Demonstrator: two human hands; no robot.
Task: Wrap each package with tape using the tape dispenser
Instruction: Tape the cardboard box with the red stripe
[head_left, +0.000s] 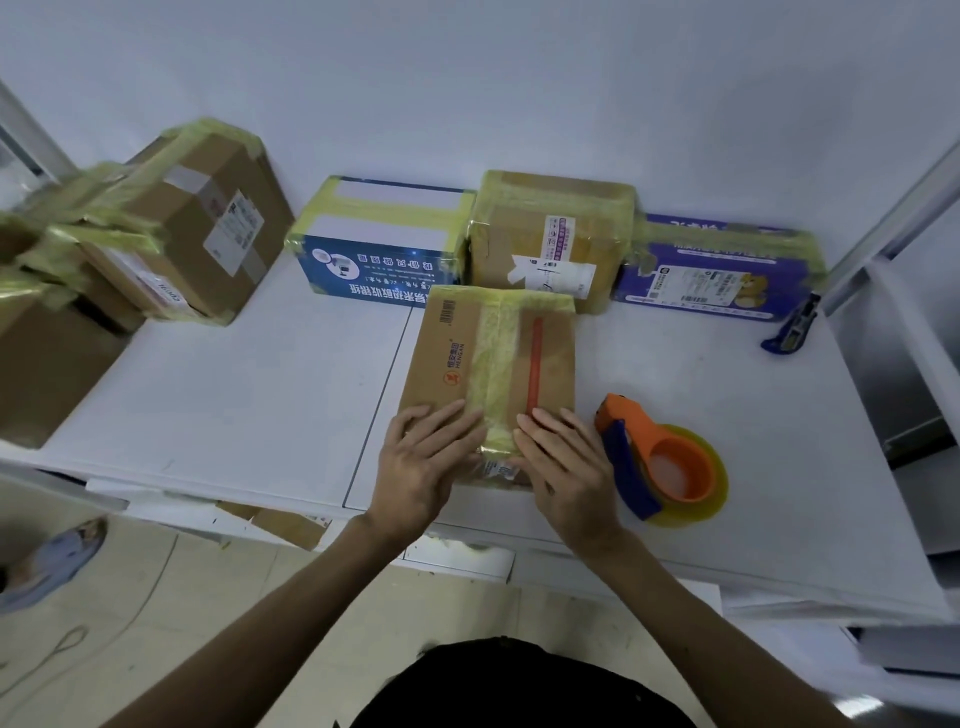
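We were at the smoothing step: both hands lay flat on the near end of the package (457, 358), which sat mid-surface (234, 389) with its long side running away from us. Our left hand (421, 462) pressed with straight fingers on the cardboard left of the tape strip (498, 358). Our right hand (566, 467) did the same on the other side, over the near end of a red stripe (535, 358). Neither hand gripped anything. One yellowish band ran lengthwise over the top and onto the near face, so we judged this package only partly wrapped.

The next move, as we read it, called for the right hand to take up the tape dispenser (660, 462), which lay on its side just beside the package, untouched. The package would then need turning for a crossing band.

Along the wall stood a taped blue box (374, 249), a brown box (550, 234) and a purple box (717, 265). A stack of taped cartons (197, 218) filled the left. A small blue tool (792, 325) lay near the purple box, and we could not tell what it was. The package's far end sat close to the blue and brown boxes, so we judged turning room tight there, and the dispenser could be knocked on the right
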